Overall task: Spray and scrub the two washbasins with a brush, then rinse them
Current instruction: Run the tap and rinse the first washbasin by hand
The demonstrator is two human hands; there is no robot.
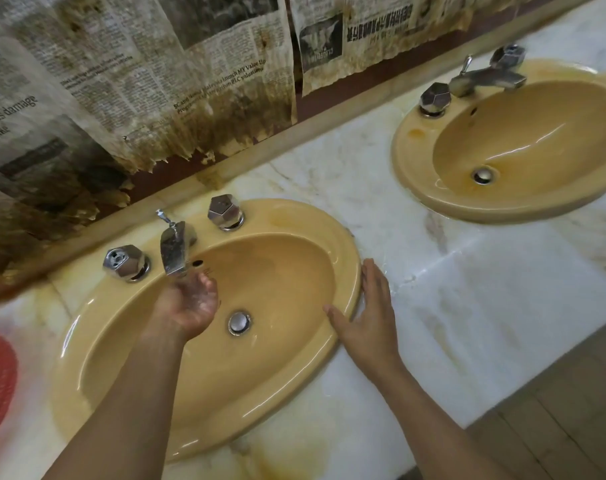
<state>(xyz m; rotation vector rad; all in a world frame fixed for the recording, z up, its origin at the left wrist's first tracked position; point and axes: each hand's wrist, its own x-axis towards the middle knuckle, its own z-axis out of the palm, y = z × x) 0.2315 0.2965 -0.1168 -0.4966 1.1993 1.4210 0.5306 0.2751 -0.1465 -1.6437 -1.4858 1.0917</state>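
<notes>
Currently rinsing: left hand [194, 303] cupping loosely under spout [172, 251] of near washbasin [294, 386], catching water; right hand [367, 317] resting flat on rim, bracing. Far washbasin [409, 161] waiting, well apart. Brush not visible.

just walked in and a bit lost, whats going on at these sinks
A person stands at the near washbasin with bare hands. The left hand is cupped palm up just under the tap and looks wet. The right hand lies flat, fingers straight, across the basin's right rim and the marble counter. No brush or spray bottle is in view. The second washbasin sits further right with no hand on it.
</notes>
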